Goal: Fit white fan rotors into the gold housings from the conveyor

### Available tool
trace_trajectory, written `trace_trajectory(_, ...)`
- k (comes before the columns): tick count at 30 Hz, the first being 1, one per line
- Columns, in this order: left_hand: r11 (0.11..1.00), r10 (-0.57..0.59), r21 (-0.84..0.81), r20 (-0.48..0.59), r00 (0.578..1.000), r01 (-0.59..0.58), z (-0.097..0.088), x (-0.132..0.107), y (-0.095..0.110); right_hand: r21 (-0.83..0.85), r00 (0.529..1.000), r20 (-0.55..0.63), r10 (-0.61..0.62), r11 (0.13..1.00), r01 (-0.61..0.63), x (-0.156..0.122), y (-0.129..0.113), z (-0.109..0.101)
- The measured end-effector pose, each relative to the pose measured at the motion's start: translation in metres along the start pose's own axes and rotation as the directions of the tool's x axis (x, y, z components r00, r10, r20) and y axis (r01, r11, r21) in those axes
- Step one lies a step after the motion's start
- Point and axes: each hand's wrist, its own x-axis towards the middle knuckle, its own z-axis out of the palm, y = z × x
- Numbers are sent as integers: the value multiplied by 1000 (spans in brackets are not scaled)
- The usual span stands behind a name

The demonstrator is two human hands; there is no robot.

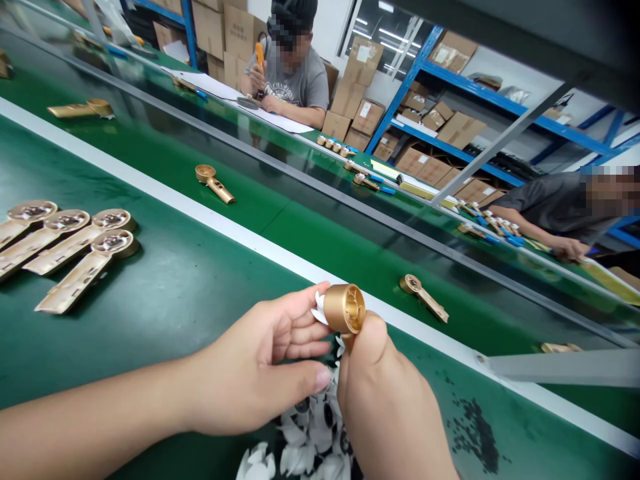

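Note:
My right hand (pixel 387 393) grips a gold handheld-fan housing (pixel 339 308) by its lower part, thumb against the round head. The head's hollow end, with a hub inside, faces right. On the head's left side sits a white fan blade (pixel 321 309), partly hidden. My left hand (pixel 280 350) reaches in from the left, fingers stretched out and thumb apart; its fingertips touch or nearly touch the blade. Below and between my hands lies a pile of white fan blades (pixel 315 430) with dark centres.
Several gold fan halves (pixel 90 250) lie on the green bench at left. A green conveyor (pixel 280 220) beyond the white rail (pixel 235 233) carries spaced gold fan parts. Small black bits (pixel 473 433) lie at right. Across sit two people; one person (pixel 295 80) holds an orange tool.

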Motion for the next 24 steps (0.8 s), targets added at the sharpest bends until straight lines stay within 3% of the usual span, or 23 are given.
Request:
trace_trajectory(3,999,-7,46,19,1000,6,-3,0,4,-22,999,14,-37,999,37,2,4,-5)
trace_trajectory(7,993,9,119,-50,999,-3,1,0,1,-73,997,34,-66,995,69,2,3,-5)
trace_trajectory(12,993,-65,97,47,997,60,0,0,13,-119,989,97,-115,985,127,7,-4,-8)
trace_trajectory(16,987,-67,152,58,996,57,-12,3,14,-189,954,293,-57,975,117,27,0,-26)
trace_trajectory(18,957,-102,271,-5,995,99,-19,7,7,-228,931,365,10,971,78,48,10,-35)
trace_trajectory(20,850,-35,523,-70,997,66,-25,12,-3,-271,938,334,97,963,-3,77,21,-35)
trace_trajectory(21,756,37,654,-39,999,-3,-27,15,-7,-296,941,306,146,954,-52,93,27,-31)
trace_trajectory(22,648,89,756,54,995,-99,-28,17,-11,-320,940,282,194,942,-99,110,31,-24)
trace_trajectory(24,472,79,826,309,948,-309,-30,20,-16,-340,926,276,258,927,-157,142,36,-7)
